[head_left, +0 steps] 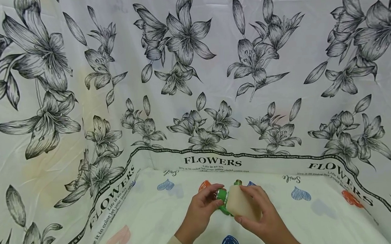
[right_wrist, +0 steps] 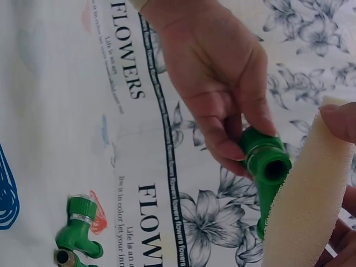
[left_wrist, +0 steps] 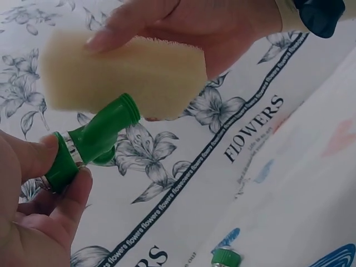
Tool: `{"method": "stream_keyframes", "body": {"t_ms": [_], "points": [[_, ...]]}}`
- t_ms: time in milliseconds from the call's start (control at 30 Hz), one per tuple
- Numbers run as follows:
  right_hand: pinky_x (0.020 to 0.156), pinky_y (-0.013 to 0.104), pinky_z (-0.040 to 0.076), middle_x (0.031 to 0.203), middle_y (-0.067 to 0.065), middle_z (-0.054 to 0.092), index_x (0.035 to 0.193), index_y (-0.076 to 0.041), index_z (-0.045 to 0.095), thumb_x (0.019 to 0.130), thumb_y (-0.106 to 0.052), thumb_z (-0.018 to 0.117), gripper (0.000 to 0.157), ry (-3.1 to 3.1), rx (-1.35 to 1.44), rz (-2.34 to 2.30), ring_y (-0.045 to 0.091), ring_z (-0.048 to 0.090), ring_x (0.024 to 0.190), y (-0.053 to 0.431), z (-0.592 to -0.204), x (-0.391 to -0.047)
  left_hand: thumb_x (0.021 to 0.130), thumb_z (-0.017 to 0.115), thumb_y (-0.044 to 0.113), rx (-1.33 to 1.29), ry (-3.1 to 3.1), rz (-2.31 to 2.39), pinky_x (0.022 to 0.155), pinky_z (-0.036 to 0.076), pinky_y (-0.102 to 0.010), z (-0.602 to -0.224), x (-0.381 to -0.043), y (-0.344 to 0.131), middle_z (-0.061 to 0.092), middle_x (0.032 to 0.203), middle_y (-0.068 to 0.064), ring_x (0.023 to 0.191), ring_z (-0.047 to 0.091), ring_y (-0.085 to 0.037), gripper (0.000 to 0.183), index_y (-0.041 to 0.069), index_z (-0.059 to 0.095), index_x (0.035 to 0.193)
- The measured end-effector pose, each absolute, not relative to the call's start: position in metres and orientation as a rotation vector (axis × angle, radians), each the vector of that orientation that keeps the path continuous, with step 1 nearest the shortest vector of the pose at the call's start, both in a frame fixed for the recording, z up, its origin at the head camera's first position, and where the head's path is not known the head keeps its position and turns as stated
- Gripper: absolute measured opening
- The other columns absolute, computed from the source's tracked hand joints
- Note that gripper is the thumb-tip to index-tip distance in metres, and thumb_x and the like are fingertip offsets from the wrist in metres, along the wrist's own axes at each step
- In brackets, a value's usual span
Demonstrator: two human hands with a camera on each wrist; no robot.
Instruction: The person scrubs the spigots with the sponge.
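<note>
My left hand (head_left: 200, 211) pinches a green plastic tap (left_wrist: 100, 139) with silvery rings between thumb and fingers. A round open end of the tap faces the camera in the right wrist view. My right hand (head_left: 261, 211) holds a cream-coloured sponge block (left_wrist: 125, 75), thumb on one side and fingers on the other. The sponge is close beside the tap; whether they touch I cannot tell. Another green tap (right_wrist: 80, 222) lies on the white cloth; in the head view it is mostly hidden behind the sponge, with only its top (head_left: 238, 182) showing.
A white cloth (head_left: 147, 217) printed with coloured hearts covers the surface below the hands. White curtains (head_left: 213, 82) with black flower drawings rise at the back and the left side. A brass-coloured open end (right_wrist: 65, 257) shows beside the lying tap.
</note>
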State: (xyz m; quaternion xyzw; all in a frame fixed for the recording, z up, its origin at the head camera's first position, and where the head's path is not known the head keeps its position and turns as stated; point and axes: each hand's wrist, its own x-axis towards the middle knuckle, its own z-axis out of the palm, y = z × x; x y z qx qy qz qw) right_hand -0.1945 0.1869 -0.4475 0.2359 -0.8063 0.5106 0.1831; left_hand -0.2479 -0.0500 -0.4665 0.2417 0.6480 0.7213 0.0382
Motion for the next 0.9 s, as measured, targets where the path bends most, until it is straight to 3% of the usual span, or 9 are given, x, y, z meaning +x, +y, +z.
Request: {"method": "stream_keyframes", "body": {"t_ms": [267, 500, 700, 900], "points": [[0.075, 0.034, 0.058, 0.140, -0.001, 0.053, 0.153, -0.024, 0.060, 0.088, -0.015, 0.094, 0.074, -2.262, 0.696, 1.400, 0.024, 0.054, 0.111, 0.183, -0.451, -0.196, 0.105, 0.072, 0.003, 0.805, 1.924, 2.287, 0.099, 0.060, -0.036, -0.464, -0.245, -0.051, 0.066, 0.138, -0.018, 0.124, 0.067, -0.028, 0.045, 0.007, 0.064, 0.149], [0.077, 0.034, 0.058, 0.134, -0.003, 0.054, 0.153, -0.021, 0.062, 0.086, -0.019, 0.097, 0.076, -2.294, 0.592, 1.262, 0.026, 0.052, 0.112, 0.189, -0.455, -0.205, 0.103, 0.075, 0.001, 0.842, 1.889, 2.333, 0.111, 0.050, -0.038, -0.462, -0.243, -0.052, 0.067, 0.141, -0.019, 0.141, 0.057, -0.034, 0.044, -0.001, 0.064, 0.146], [0.081, 0.036, 0.057, 0.133, 0.001, 0.057, 0.153, -0.010, 0.062, 0.086, -0.018, 0.096, 0.076, -2.316, 0.477, 1.150, 0.024, 0.055, 0.110, 0.196, -0.461, -0.212, 0.104, 0.074, 0.003, 0.821, 1.921, 2.317, 0.108, 0.053, -0.037, -0.464, -0.240, -0.054, 0.068, 0.142, -0.015, 0.137, 0.061, -0.030, 0.041, 0.004, 0.068, 0.144], [0.081, 0.036, 0.056, 0.135, 0.001, 0.055, 0.155, -0.012, 0.060, 0.089, -0.021, 0.094, 0.074, -2.336, 0.428, 1.254, 0.026, 0.056, 0.107, 0.196, -0.465, -0.214, 0.104, 0.074, 0.003, 0.812, 1.936, 2.309, 0.104, 0.057, -0.038, -0.465, -0.239, -0.054, 0.067, 0.142, -0.016, 0.130, 0.066, -0.031, 0.041, 0.003, 0.068, 0.145]]}}
